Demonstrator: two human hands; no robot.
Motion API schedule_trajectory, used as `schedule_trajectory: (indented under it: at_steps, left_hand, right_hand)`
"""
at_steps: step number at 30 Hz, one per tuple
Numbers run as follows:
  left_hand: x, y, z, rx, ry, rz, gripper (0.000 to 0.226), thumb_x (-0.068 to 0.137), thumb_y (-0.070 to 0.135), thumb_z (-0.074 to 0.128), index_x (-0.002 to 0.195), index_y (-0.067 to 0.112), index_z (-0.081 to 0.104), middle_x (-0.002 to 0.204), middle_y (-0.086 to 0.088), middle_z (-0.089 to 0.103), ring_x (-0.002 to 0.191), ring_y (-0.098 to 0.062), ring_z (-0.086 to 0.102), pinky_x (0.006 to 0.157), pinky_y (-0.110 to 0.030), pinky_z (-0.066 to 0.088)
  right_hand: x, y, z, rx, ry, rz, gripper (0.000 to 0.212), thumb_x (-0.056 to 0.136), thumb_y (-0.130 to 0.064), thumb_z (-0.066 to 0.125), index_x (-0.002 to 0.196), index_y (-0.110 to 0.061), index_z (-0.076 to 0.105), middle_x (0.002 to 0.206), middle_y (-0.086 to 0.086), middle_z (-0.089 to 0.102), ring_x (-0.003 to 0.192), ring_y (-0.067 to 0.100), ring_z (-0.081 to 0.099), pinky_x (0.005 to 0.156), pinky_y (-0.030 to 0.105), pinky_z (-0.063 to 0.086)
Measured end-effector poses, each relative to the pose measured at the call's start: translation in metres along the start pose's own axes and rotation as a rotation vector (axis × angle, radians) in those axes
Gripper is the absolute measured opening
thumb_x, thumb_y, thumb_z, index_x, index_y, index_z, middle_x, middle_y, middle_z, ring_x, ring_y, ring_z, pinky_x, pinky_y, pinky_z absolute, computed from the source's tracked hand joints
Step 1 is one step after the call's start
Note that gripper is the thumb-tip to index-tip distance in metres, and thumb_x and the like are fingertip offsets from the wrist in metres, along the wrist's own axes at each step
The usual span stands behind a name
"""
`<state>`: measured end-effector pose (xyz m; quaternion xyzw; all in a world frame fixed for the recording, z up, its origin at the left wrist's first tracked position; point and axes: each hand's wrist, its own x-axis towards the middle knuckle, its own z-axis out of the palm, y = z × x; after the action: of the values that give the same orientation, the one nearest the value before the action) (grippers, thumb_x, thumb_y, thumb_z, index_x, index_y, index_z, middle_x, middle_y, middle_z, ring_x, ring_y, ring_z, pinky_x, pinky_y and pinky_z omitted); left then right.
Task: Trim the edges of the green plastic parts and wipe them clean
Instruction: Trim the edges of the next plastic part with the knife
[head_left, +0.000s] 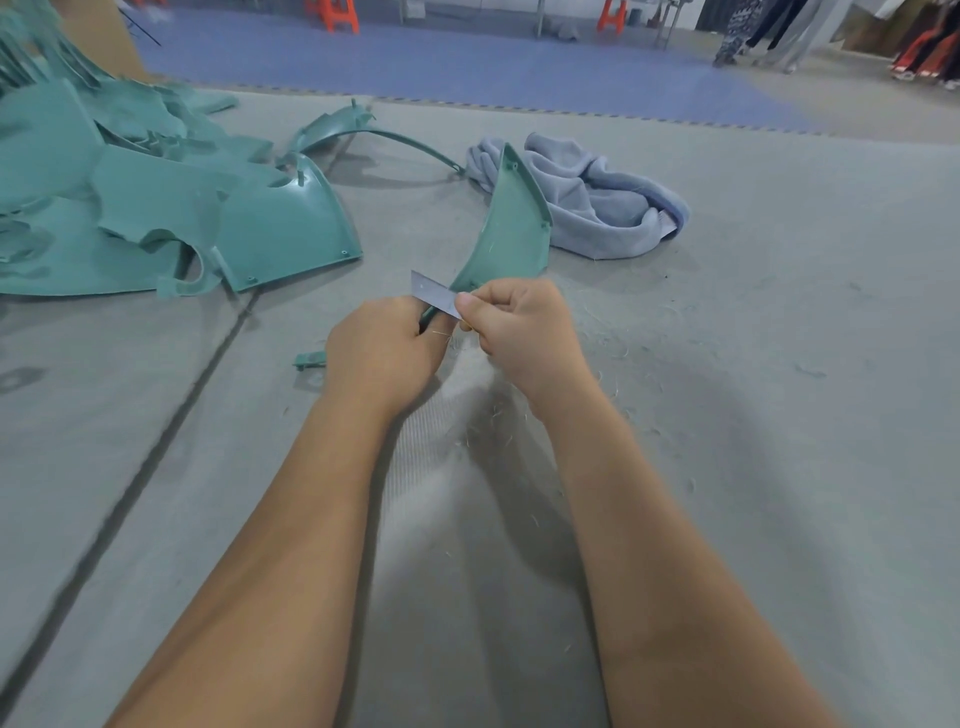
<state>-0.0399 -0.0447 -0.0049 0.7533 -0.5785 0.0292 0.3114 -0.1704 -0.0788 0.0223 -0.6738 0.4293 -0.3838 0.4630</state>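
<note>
Right hand (519, 327) pinches a flat blade (435, 299) against the curved green part (506, 234), whose near tip the left hand (384, 348) clamps: trimming under way. Wiping with the grey cloth (597, 208), just right, likely follows.

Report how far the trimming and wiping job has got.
Fine shavings on the grey mat show trimming is under way. In hand: the left hand holds a curved green part while the right hand presses a blade to its edge. Left: wiping with the grey cloth, and a pile of green parts; which are already trimmed is unclear.
</note>
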Motion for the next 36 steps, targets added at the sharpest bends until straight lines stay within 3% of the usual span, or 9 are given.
schedule_trajectory:
  at_steps: [4, 8, 14, 25, 30, 36]
  left_hand:
    - [0.001, -0.002, 0.003, -0.005, -0.005, -0.012, 0.060, 0.094, 0.061, 0.038, 0.056, 0.015, 0.038, 0.050, 0.001, 0.044, 0.048, -0.014, 0.040, 0.046, -0.030, 0.018]
    - [0.000, -0.002, 0.005, -0.004, -0.005, -0.014, 0.064, 0.092, 0.065, 0.038, 0.055, 0.013, 0.038, 0.047, 0.000, 0.045, 0.047, -0.016, 0.044, 0.046, -0.029, 0.019]
    - [0.000, -0.002, 0.006, -0.003, 0.007, -0.029, 0.064, 0.091, 0.067, 0.037, 0.054, 0.014, 0.035, 0.045, 0.001, 0.042, 0.045, -0.016, 0.042, 0.046, -0.029, 0.019]
    - [0.001, 0.001, 0.007, -0.004, 0.006, -0.062, 0.065, 0.091, 0.064, 0.039, 0.052, 0.012, 0.038, 0.045, -0.001, 0.044, 0.046, -0.017, 0.044, 0.046, -0.029, 0.019]
    - [-0.003, 0.000, 0.007, 0.025, -0.005, -0.021, 0.064, 0.089, 0.063, 0.042, 0.051, 0.012, 0.040, 0.043, 0.001, 0.043, 0.044, -0.015, 0.042, 0.045, -0.026, 0.018]
    - [-0.003, 0.000, 0.007, 0.041, -0.006, 0.007, 0.062, 0.083, 0.066, 0.036, 0.050, 0.014, 0.038, 0.043, 0.002, 0.040, 0.044, -0.015, 0.039, 0.045, -0.027, 0.017]
  right_hand:
    - [0.003, 0.001, 0.000, -0.008, 0.110, -0.009, 0.036, 0.091, -0.019, 0.063, 0.055, -0.018, 0.060, 0.041, -0.012, 0.039, 0.045, 0.009, 0.034, 0.054, 0.026, 0.031]
    - [0.008, 0.002, -0.013, 0.050, 0.243, -0.053, 0.032, 0.090, -0.021, 0.062, 0.062, -0.006, 0.060, 0.054, 0.004, 0.043, 0.055, 0.018, 0.038, 0.058, 0.032, 0.035]
    - [0.007, 0.001, -0.005, -0.008, 0.304, -0.076, 0.031, 0.091, -0.021, 0.063, 0.067, -0.001, 0.062, 0.049, -0.005, 0.038, 0.051, 0.012, 0.033, 0.054, 0.028, 0.031]
    - [0.008, -0.001, -0.004, -0.030, 0.292, -0.102, 0.032, 0.092, -0.020, 0.062, 0.072, 0.004, 0.059, 0.053, -0.003, 0.036, 0.052, 0.012, 0.030, 0.053, 0.028, 0.028]
    - [0.019, -0.003, -0.025, 0.297, 0.379, -0.032, 0.035, 0.097, -0.016, 0.055, 0.062, -0.013, 0.049, 0.048, -0.008, 0.030, 0.045, 0.009, 0.024, 0.045, 0.023, 0.022]
    - [0.017, 0.006, -0.039, 0.525, 0.408, 0.027, 0.027, 0.097, -0.022, 0.057, 0.072, -0.014, 0.053, 0.054, -0.003, 0.038, 0.046, 0.008, 0.030, 0.044, 0.019, 0.025]
